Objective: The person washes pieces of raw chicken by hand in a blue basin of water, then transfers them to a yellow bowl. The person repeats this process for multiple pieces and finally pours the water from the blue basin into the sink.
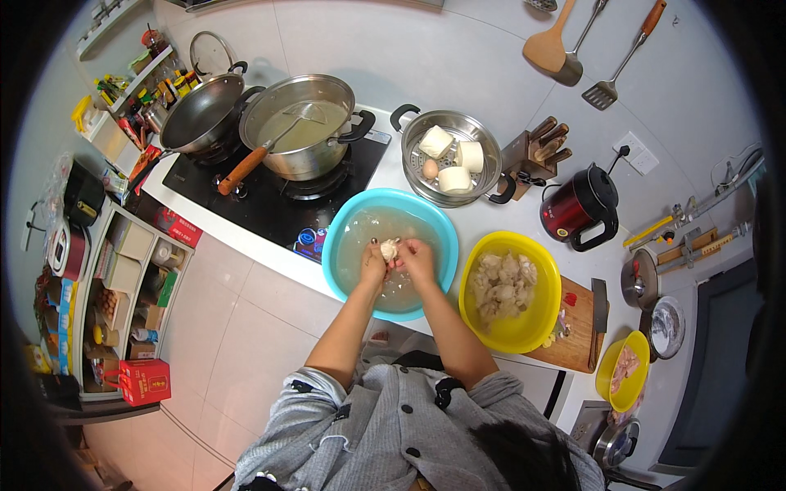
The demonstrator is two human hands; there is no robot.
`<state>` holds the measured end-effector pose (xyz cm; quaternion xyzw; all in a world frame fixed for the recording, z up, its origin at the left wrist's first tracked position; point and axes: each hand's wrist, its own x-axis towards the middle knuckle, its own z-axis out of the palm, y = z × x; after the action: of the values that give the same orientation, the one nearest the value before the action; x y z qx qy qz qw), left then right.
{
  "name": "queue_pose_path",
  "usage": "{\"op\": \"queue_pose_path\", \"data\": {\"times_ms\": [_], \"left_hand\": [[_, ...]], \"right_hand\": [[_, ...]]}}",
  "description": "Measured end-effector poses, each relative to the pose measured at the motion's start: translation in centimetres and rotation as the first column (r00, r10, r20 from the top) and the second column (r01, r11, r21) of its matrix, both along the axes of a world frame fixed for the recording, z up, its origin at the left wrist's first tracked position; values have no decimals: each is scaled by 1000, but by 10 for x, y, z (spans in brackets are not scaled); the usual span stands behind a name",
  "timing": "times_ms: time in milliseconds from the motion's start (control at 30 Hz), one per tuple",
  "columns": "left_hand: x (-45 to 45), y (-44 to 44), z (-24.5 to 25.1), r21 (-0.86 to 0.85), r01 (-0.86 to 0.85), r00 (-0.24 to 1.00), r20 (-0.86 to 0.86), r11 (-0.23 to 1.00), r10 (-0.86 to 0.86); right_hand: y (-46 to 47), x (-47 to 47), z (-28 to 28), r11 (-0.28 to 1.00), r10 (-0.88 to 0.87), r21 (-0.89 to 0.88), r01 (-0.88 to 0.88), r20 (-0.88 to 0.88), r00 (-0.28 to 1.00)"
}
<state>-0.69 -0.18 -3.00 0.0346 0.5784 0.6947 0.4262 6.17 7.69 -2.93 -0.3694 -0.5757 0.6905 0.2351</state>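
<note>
Both hands are over a light-blue plastic basin (452,245) of cloudy water. My left hand (373,264) and my right hand (417,261) hold a small pale piece of food (389,250) between their fingers; its exact kind cannot be told. To the right, a yellow plastic basin (535,331) holds a heap of pale, wet, raw-looking pieces (503,285). Behind the blue basin, a steel steamer pot (417,178) holds three white buns (456,179) and a brown egg (430,169).
A steel pot (307,162) with a wooden-handled skimmer (245,169) and a dark wok (202,113) stand on the black cooktop (258,215). To the right are a knife block (522,153), a red kettle (574,208), a cleaver (599,304) on a wooden cutting board (574,350), and a smaller yellow bowl (638,383).
</note>
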Motion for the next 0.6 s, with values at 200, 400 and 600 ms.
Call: {"op": "queue_pose_path", "data": {"times_ms": [200, 400, 600], "left_hand": [[2, 1, 6, 11, 14, 1000, 16, 1000, -14], [-5, 0, 7, 50, -11, 966, 259, 999, -2], [-7, 0, 10, 10, 10, 951, 309, 1000, -13]], "right_hand": [[7, 2, -18, 996, -91, -7, 91, 5, 996], [13, 1, -33, 821, -159, 552, 144, -21, 987], [0, -3, 2, 992, 100, -59, -114, -202, 974]]}}
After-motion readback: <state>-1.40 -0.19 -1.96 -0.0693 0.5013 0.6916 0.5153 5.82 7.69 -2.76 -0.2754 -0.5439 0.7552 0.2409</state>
